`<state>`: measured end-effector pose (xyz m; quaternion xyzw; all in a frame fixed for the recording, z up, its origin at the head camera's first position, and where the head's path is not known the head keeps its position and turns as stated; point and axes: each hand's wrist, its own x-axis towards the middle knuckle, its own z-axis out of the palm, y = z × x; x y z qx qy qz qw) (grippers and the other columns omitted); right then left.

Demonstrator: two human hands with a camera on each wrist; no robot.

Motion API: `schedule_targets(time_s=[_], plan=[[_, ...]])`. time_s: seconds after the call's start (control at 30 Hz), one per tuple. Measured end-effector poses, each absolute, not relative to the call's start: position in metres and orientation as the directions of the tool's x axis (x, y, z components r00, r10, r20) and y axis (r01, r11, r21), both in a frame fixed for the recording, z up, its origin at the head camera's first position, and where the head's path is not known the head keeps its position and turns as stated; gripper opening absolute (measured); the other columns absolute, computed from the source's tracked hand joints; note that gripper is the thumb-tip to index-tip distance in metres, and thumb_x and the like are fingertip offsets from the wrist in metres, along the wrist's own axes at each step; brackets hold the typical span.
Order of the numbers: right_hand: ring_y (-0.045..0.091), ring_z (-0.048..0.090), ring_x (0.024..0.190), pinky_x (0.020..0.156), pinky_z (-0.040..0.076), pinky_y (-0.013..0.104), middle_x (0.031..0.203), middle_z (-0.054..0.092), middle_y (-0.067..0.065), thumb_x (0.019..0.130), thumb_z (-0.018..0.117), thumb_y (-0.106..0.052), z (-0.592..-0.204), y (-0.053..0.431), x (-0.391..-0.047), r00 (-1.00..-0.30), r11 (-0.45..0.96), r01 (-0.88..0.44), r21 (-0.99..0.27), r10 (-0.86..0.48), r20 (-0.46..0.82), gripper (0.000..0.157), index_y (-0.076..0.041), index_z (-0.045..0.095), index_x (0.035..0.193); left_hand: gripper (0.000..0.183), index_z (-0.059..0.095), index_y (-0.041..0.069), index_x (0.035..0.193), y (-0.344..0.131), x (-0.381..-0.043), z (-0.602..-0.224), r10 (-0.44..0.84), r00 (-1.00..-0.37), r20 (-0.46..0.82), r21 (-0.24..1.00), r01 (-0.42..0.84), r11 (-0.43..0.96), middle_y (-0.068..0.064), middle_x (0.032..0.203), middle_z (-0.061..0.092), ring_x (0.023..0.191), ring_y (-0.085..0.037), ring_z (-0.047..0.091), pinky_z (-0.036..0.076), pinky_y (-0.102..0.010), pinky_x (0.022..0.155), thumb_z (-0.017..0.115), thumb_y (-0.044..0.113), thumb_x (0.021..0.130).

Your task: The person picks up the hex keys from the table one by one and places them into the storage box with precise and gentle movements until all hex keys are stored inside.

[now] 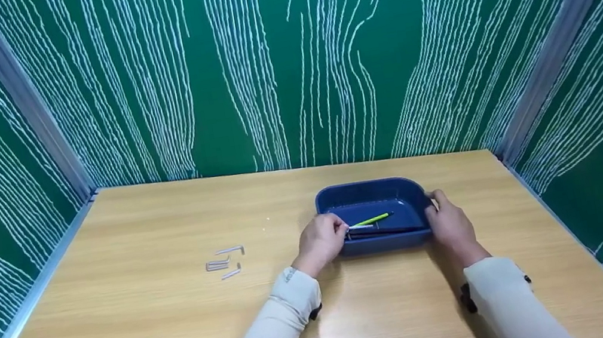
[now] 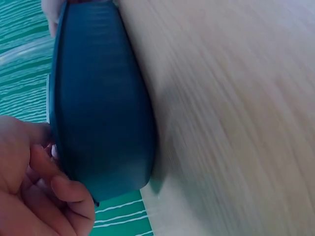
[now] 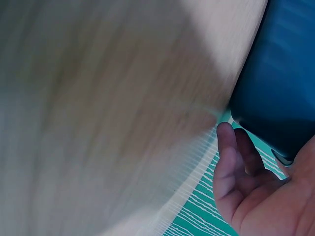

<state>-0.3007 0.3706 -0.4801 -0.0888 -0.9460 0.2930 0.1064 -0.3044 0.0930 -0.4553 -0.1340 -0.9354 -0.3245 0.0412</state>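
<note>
1. While our right hand (image 1: 454, 226) held the right end of the blue tray (image 1: 386, 244), thumb at the rim and fingers curled outside, we had the tray on the right part of the table (image 1: 150, 320).
2. At the tray's near left corner, our left hand (image 1: 322, 243) pinched what looked like a thin pale rod (image 1: 364, 226), pointing right beside a yellow-green pen (image 1: 375, 219) and a dark stick (image 1: 387, 231) along the near wall.
3. To handle the rod well, we judged, we needed a light pinch, knuckles clear of the rim, and a firm right hand against tipping.
4. We had bent metal keys (image 1: 217, 268) lying well apart, left of the tray.
</note>
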Motion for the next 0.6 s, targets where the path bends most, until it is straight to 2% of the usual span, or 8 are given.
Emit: schedule_targets(time_s=[0.17,0.3,0.47,0.6], plan=[[0.04,0.052,0.099,0.072,0.039,0.05,0.124,0.046,0.025,0.092,0.031,-0.025,-0.4783,0.3716,-0.299,-0.962,0.832,0.117,-0.542,0.23,0.146,0.038,-0.019,0.034,0.129,0.012,0.064,0.022,0.077,0.0944,-0.3072,-0.4562,0.238,-0.952,0.191,0.533,0.304,0.79,0.01,0.074,0.062,0.069,-0.007,0.056,0.045,-0.024,0.063,0.057,0.031,0.082],[0.037,0.054,0.093,0.07,0.04,0.048,0.123,0.046,0.026,0.092,0.03,-0.025,-0.4765,0.3723,-0.2992,-0.963,0.84,0.122,-0.529,0.229,0.142,0.039,-0.018,0.033,0.13,0.012,0.065,0.022,0.074,0.0947,-0.3093,-0.457,0.244,-0.953,0.181,0.535,0.304,0.788,0.011,0.072,0.062,0.067,-0.006,0.056,0.044,-0.024,0.061,0.058,0.03,0.081],[0.036,0.052,0.097,0.076,0.039,0.05,0.127,0.043,0.024,0.092,0.03,-0.025,-0.4766,0.372,-0.3003,-0.967,0.833,0.123,-0.54,0.223,0.125,0.04,-0.017,0.032,0.131,0.016,0.062,0.023,0.065,0.0969,-0.3113,-0.4569,0.222,-0.966,0.134,0.548,0.258,0.796,0.011,0.065,0.058,0.061,-0.007,0.053,0.042,-0.025,0.057,0.059,0.03,0.079],[0.038,0.049,0.105,0.081,0.038,0.052,0.131,0.04,0.022,0.092,0.029,-0.026,-0.4778,0.3714,-0.301,-0.969,0.822,0.126,-0.556,0.221,0.107,0.04,-0.018,0.031,0.131,0.017,0.061,0.024,0.062,0.0979,-0.3139,-0.4568,0.2,-0.979,0.046,0.589,0.188,0.786,0.01,0.062,0.056,0.06,-0.009,0.052,0.04,-0.025,0.055,0.062,0.031,0.078]])
